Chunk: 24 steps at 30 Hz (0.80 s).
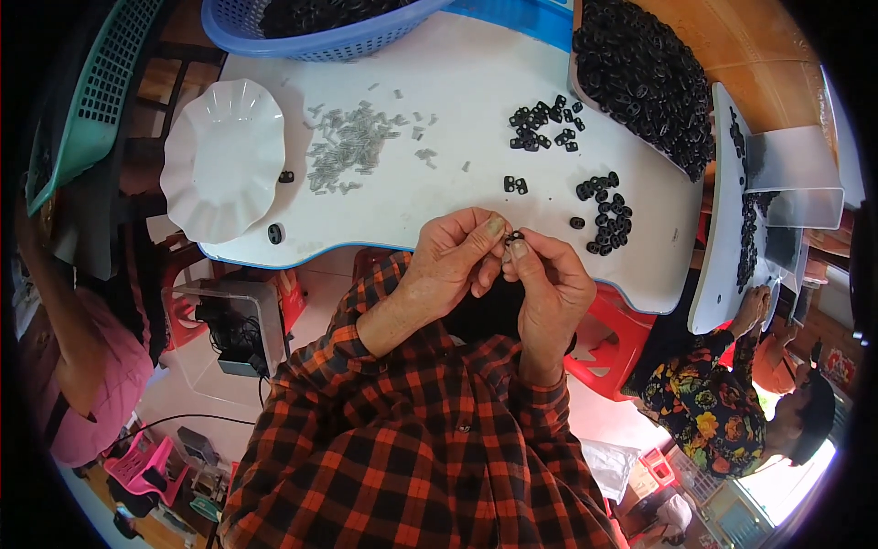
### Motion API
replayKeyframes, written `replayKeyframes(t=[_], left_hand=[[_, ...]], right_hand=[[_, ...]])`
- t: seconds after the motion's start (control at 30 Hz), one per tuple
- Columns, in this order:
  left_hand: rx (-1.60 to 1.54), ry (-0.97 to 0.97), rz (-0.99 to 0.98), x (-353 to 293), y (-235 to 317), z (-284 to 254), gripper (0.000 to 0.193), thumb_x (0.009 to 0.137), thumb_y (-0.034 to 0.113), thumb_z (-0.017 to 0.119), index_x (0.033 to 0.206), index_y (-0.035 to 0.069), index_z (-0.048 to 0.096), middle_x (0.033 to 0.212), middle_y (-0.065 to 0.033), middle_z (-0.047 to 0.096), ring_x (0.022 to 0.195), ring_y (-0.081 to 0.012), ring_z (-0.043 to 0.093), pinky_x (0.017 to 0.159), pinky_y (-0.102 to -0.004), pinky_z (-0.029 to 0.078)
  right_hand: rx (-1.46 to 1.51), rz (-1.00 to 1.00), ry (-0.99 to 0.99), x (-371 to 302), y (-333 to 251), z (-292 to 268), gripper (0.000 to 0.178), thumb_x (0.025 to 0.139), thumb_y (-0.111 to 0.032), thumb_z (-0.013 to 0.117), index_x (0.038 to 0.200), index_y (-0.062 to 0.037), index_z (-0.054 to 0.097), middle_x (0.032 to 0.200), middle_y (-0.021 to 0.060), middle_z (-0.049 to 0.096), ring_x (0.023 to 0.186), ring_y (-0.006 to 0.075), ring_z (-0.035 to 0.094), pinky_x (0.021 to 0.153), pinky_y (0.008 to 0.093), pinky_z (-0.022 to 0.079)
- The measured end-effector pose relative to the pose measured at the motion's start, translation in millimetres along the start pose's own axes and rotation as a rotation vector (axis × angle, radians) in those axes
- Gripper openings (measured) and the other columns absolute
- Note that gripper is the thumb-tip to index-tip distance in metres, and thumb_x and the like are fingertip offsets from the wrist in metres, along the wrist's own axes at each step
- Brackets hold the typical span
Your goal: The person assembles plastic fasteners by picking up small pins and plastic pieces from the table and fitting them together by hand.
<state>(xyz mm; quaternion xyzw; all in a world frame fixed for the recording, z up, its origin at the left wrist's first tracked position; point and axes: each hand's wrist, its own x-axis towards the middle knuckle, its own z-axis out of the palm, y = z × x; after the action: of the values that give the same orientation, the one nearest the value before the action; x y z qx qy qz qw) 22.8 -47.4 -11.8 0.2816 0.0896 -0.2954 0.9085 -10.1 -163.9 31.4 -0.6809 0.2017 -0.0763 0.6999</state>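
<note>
Both hands meet at the near edge of the white table (448, 101), fingertips (495, 225) pinched close together above it. The left hand (448, 261) slants toward that edge, thumb pressed to bent fingers; the right hand (555, 288) stands steeper, thumb pointing across the table (both wrists (384, 327) are bare). The plaid-sleeved forearms (320, 346) reach in from the table's near side.
</note>
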Motion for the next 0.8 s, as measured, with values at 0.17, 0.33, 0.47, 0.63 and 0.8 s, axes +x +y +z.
replayKeyframes(t=[0.17,0.33,0.47,0.63,0.8], left_hand=[[0.01,0.007,0.001,-0.3,0.9,0.3,0.024,0.095,0.022,0.052,0.091,-0.002,0.057,0.073,-0.0041,0.058,0.049,-0.0067,0.05,0.039,-0.0181,0.038],[0.01,-0.003,0.011,0.3,0.3,1.2,0.024,0.096,0.021,0.051,0.089,-0.002,0.056,0.072,-0.0047,0.057,0.05,-0.0069,0.05,0.04,-0.0185,0.039],[0.028,0.026,0.007,-0.4,1.4,3.4,0.023,0.096,0.02,0.051,0.09,-0.002,0.056,0.072,-0.0045,0.056,0.05,-0.0071,0.05,0.04,-0.0188,0.04],[0.08,0.031,0.032,-3.9,-1.9,1.5,0.023,0.096,0.02,0.05,0.091,-0.002,0.056,0.071,-0.0045,0.056,0.051,-0.0069,0.051,0.041,-0.0187,0.041],[0.18,0.098,0.079,-5.2,-5.8,7.7,0.02,0.096,0.016,0.05,0.091,-0.002,0.055,0.069,-0.0034,0.056,0.051,-0.0058,0.051,0.043,-0.0185,0.043]], right_hand=[[0.01,0.003,-0.002,0.6,1.5,0.9,0.014,0.084,-0.002,0.065,0.097,0.004,0.064,0.077,0.0054,0.065,0.067,0.0069,0.059,0.062,0.0188,0.049],[-0.008,0.02,0.015,0.1,-1.0,2.2,0.014,0.084,-0.003,0.065,0.097,0.0041,0.064,0.078,0.0053,0.065,0.067,0.0067,0.059,0.062,0.0188,0.049],[-0.045,-0.027,0.018,-0.6,0.6,2.6,0.012,0.084,-0.002,0.065,0.095,0.0035,0.064,0.077,0.004,0.065,0.067,0.0055,0.058,0.06,0.018,0.047],[-0.137,-0.102,0.036,-3.6,2.1,4.9,0.009,0.084,0.001,0.065,0.093,0.0025,0.063,0.077,0.0031,0.063,0.065,0.0043,0.055,0.059,0.0169,0.045],[-0.188,-0.247,-0.002,-6.9,-1.3,8.6,0.011,0.084,0.006,0.061,0.095,0.0024,0.06,0.076,0.0055,0.058,0.058,0.0071,0.057,0.048,0.021,0.045]])
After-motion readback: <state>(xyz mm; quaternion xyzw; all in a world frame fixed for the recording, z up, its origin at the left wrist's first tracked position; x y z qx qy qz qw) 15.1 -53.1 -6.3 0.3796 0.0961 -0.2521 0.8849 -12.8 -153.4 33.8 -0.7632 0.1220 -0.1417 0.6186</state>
